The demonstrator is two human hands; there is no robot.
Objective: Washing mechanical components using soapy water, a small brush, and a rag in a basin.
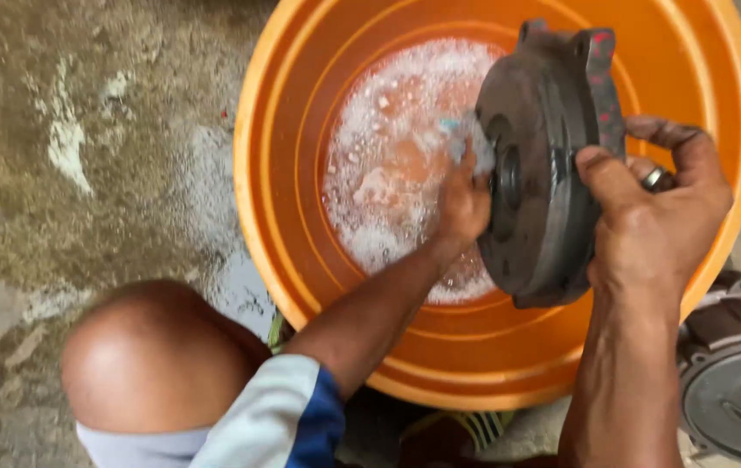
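Note:
My right hand (656, 217) grips the rim of a round dark-grey metal cover (544, 165), held on edge over an orange plastic tub (301, 286). A ring shows on one finger of that hand. My left hand (461, 204) presses a small pale-blue cloth or sponge (466, 139) against the cover's face, near its centre hole. Soapy, foamy water (388, 165) lies in the bottom of the tub below both hands.
A second round grey metal part (739, 390) lies on the ground at the lower right. My bare knee (154, 355) is at the lower left, above white and blue shorts. Wet, stained concrete floor (67, 156) lies left of the tub.

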